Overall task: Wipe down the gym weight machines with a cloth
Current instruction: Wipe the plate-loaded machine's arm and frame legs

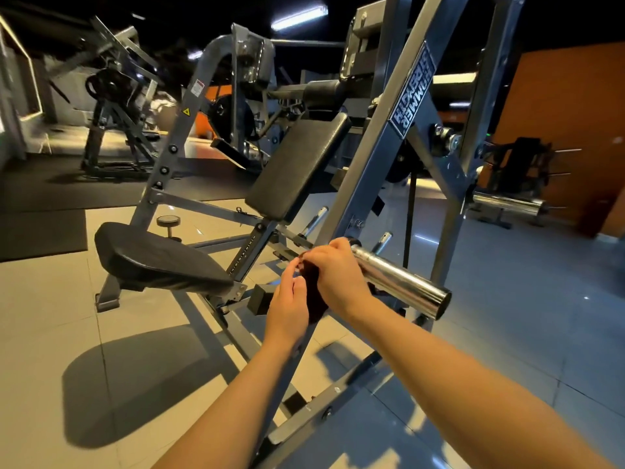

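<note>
Pinching dark cloth (pixel 315 308) with left hand (pixel 287 308) fingers, right hand (pixel 336 277) fingers curled round it (just beside chrome peg (pixel 404 282)).

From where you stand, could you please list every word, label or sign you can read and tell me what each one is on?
"HAMMER STRENGTH": nameplate on the slanted blue frame beam of the near machine, reading along the beam.
White-and-red sticker on the grey upright: too small to read.
Yellow triangle warning sign just below it: symbol blurred, no words legible.
</note>
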The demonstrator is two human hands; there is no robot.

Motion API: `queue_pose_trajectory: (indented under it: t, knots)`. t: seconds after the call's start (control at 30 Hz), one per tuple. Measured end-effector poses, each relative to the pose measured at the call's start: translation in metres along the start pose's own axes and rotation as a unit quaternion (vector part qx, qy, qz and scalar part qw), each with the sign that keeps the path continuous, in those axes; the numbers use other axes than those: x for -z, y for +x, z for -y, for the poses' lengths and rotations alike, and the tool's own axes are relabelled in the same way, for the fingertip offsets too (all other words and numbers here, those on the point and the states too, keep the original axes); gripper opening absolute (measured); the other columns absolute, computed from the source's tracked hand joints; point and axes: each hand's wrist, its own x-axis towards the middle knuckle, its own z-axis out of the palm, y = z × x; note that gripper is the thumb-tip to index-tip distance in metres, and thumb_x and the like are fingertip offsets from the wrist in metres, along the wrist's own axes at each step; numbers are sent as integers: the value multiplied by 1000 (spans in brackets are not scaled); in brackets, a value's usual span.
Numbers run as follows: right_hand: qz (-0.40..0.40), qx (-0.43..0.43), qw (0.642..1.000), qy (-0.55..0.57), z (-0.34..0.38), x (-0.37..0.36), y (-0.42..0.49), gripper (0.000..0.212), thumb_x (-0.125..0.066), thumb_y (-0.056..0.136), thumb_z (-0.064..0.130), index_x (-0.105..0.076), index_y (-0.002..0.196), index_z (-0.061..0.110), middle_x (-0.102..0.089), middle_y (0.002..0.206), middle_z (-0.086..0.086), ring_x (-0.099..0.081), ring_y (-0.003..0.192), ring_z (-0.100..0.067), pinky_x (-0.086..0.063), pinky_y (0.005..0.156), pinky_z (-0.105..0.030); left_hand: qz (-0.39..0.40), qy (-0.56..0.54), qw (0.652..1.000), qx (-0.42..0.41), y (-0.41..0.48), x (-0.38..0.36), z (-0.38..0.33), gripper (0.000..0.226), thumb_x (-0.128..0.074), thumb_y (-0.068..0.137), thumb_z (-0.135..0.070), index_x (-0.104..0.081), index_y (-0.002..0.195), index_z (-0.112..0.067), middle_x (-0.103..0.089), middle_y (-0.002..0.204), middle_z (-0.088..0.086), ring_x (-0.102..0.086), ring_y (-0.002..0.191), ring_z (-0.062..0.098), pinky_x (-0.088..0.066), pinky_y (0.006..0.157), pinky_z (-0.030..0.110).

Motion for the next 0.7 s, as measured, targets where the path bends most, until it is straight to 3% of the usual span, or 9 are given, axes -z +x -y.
queue_pose_trajectory:
  t: [0.17, 0.3, 0.37, 0.43, 0.53, 0.6, 0.7]
  knots:
    - [-109, -42, 992, -37, -9, 8, 23, 33, -61, 99, 29, -66, 129, 17, -67, 127, 1, -45, 121, -25, -49, 98, -36, 3, 28, 1000, -8, 1, 0, 8, 46, -24, 111, -39, -25, 157, -39, -41, 151, -12, -37, 132, 2, -32, 97, 21]
    - [-54, 74, 987, -133, -2, -18, -5, 32, -61, 97, 39, -66, 124, 22, -68, 125, 6, -52, 113, -19, -41, 100, -34, -20, 10, 1000, -4, 0, 0, 14, 42, -27, 111, -34, -29, 153, -36, -44, 135, -19, -40, 124, 1, -34, 91, 16]
    - [-20, 80, 994, -72, -1, -33, -26, 33, -62, 98, 35, -66, 129, 24, -67, 129, 8, -51, 117, -18, -42, 101, -31, -29, -8, 1000, -2, -2, -2, 15, 35, -30, 111, -33, -36, 144, -41, -48, 130, -22, -46, 122, 4, -35, 85, 10]
    - [-12, 50, 999, -1, -1, -34, -31, 27, -62, 99, 29, -71, 124, 24, -70, 124, 10, -49, 112, -17, -48, 92, -29, -17, -11, 1000, -1, -2, -2, 13, 35, -28, 111, -33, -39, 142, -44, -48, 139, -18, -44, 125, -1, -33, 89, 8]
    - [-57, 56, 997, 0, -2, -14, -10, 21, -58, 100, 28, -75, 112, 22, -73, 112, 10, -48, 104, -16, -47, 84, -30, -7, -6, 1000, -1, -1, -1, 10, 44, -25, 111, -36, -27, 154, -41, -39, 150, -15, -35, 131, 1, -29, 100, 17]
    - [-105, 41, 994, -15, -7, 2, 8, 31, -54, 98, 33, -72, 118, 17, -71, 118, 4, -49, 112, -21, -47, 88, -32, -11, -4, 1000, 2, -1, -1, 12, 46, -24, 111, -40, -20, 157, -43, -38, 154, -10, -36, 138, 11, -30, 104, 29]
    - [-93, -5, 995, -34, -13, 6, 22, 40, -60, 97, 31, -63, 132, 14, -64, 132, -2, -46, 125, -28, -46, 102, -39, -22, 4, 1000, 6, -1, -1, 17, 45, -24, 111, -39, -24, 156, -38, -37, 157, -7, -35, 144, 16, -30, 105, 27]
